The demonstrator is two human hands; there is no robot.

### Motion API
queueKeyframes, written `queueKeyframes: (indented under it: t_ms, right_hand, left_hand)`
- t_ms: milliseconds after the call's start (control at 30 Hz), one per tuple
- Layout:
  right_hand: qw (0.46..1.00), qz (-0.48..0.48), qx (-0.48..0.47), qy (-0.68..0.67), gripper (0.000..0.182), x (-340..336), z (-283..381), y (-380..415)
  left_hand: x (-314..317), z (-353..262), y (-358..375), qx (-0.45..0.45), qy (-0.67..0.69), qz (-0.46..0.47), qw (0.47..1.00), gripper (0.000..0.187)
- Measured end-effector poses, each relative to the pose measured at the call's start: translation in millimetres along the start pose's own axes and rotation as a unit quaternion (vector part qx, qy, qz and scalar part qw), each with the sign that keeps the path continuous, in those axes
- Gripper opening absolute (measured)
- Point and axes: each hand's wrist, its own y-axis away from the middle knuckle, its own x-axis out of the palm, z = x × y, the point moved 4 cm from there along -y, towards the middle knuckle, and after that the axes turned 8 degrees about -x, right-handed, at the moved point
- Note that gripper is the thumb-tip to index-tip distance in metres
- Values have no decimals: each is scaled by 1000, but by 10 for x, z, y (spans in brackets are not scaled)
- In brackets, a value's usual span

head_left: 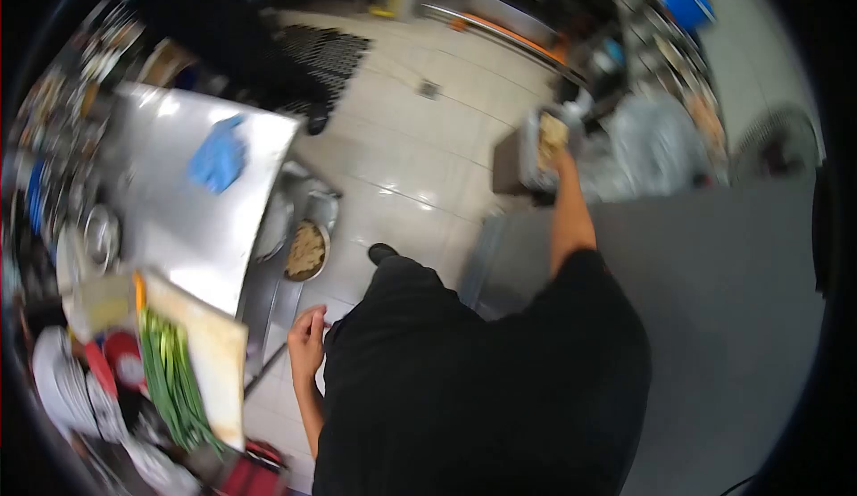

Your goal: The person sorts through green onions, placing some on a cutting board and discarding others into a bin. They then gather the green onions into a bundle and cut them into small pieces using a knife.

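Observation:
My right arm is stretched out to a brown, open-topped bin (511, 164) with a pale liner. At its mouth my right hand (562, 158) is closed on a crumpled beige thing (550, 132); blur hides its kind and the fingers. My left hand (308, 335) hangs low by my left side, fingers loosely curled together, with nothing seen in them. Nearest to it is a round metal bowl (326, 250) of light brown pieces (305, 251), on a lower level beside the steel table.
A steel table (170, 228) at left bears a blue crumpled glove or bag (219, 155). Green onions (174, 375) lie by a cutting board (219, 353). A grey counter (714, 317) fills the right, near clear plastic bags (656, 143) and a fan (775, 143). Another person (210, 32) stands behind the table.

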Motion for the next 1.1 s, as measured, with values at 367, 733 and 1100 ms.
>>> queueKeyframes:
  t_ms: [367, 733, 1100]
  right_hand:
    - [722, 608, -329, 35, 42, 642, 5187, 2948]
    - [591, 384, -611, -361, 54, 621, 8586, 5174]
    - [674, 318, -554, -371, 70, 1203, 9009, 5557]
  left_hand:
    - [-2036, -304, 1033, 113, -85, -412, 900, 58]
    - [-3791, 628, 669, -16, -423, -293, 857, 136]
    - [-3667, 779, 323, -14, -416, -255, 873, 144]
